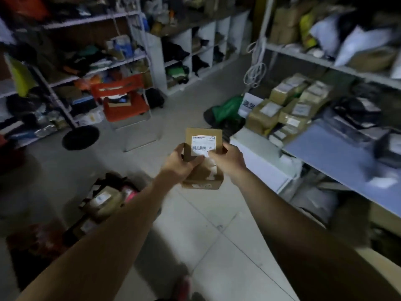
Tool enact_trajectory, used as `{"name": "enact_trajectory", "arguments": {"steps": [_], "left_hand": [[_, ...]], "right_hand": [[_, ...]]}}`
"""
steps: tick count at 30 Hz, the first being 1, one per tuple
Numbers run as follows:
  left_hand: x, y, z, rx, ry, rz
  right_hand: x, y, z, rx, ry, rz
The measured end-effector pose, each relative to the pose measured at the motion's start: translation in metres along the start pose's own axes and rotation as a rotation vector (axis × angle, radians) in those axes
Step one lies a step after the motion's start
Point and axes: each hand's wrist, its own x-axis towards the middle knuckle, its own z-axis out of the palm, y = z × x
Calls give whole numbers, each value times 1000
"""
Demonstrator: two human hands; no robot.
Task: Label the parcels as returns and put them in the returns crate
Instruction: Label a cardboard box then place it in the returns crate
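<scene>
**Desk:** Held out in front, above the tiled floor (217, 235): cardboard box (205, 174), white shipping label (202, 145) facing up. Grip?

**Photographer:** Left hand (179, 164) curled round the near-left corner, thumb on top. Right hand (227, 161) closed on the right edge, fingertips pinching or pressing the label's lower right corner; cannot tell which.

**Desk:** Best way through the labelling?

**Photographer:** Probably this: use the left hand as the clamp, hold the top face level, smooth any sticker from one edge outward. No returns marking visible yet.

**Desk:** Anything legible?

**Photographer:** Barcode, then "MX" at the label's right side. Small figures top right, too blurred to trust. Dark print along the box's lower front edge, unreadable.

**Desk:** Returns crate?

**Photographer:** Not identified with certainty. More labelled parcels (288, 107) stacked on the bench (325, 153) to the right. Dark heap of packages (104, 200) on the floor, lower left, well apart from the box.
</scene>
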Motion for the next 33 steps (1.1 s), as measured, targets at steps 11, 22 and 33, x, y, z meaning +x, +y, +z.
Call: {"name": "enact_trajectory", "arguments": {"steps": [11, 22, 33], "left_hand": [[79, 103, 134, 15, -407, 274], [93, 187, 274, 141, -670, 468], [123, 265, 425, 135, -695, 468]], "right_hand": [[26, 50, -139, 93, 420, 210], [24, 120, -253, 276, 697, 377], [93, 208, -392, 212, 697, 384]]}}
